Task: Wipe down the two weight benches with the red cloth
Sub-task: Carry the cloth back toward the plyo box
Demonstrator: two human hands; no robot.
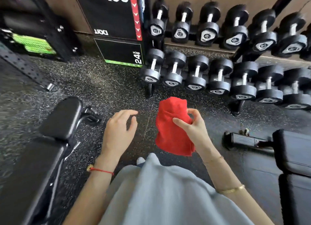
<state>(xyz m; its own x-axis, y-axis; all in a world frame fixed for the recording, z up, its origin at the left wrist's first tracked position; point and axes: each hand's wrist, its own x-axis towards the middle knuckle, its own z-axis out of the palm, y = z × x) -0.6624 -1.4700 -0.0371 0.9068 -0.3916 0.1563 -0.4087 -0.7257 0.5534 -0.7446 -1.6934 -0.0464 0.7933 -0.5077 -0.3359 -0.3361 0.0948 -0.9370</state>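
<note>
A red cloth (171, 125) hangs bunched in front of me, above the speckled floor. My right hand (193, 125) grips it from the right side, thumb and fingers curled into the fabric. My left hand (117, 130) hovers just left of the cloth with relaxed, slightly bent fingers, holding nothing and not touching the cloth. One black padded weight bench (38, 157) runs along my left. A second black bench (296, 157) lies at the right edge, only partly in view.
A two-tier dumbbell rack (218, 70) fills the far right, its foot (149, 92) standing close ahead. Black plyo boxes (117, 31) stand at the back. A black perforated rack base (25, 68) crosses the left floor. The right bench's foot bar (244, 140) lies beside me.
</note>
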